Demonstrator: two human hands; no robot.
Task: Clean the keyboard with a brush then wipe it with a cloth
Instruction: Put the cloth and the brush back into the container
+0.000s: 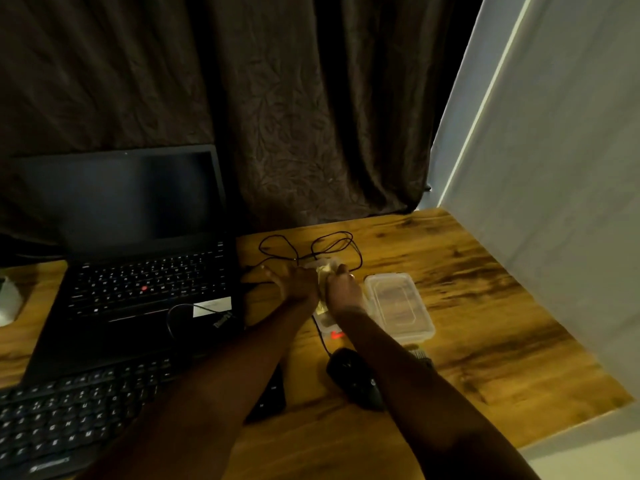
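Left hand (pixel 294 283) and right hand (pixel 344 289) both curl round a yellowish cloth (pixel 324 273) above a clear container (pixel 325 325) mid-table, something red inside; a second clear tub (pixel 398 306) lies just right. The keyboard (pixel 69 420) sits at the table's near left edge

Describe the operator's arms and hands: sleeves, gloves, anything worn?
Both forearms are bare up to the frame edge: no sleeves, gloves or watch show. The left hand shows nothing worn. The right hand has a small bright glint on one finger, possibly a ring; the dim, blurry picture does not settle it.
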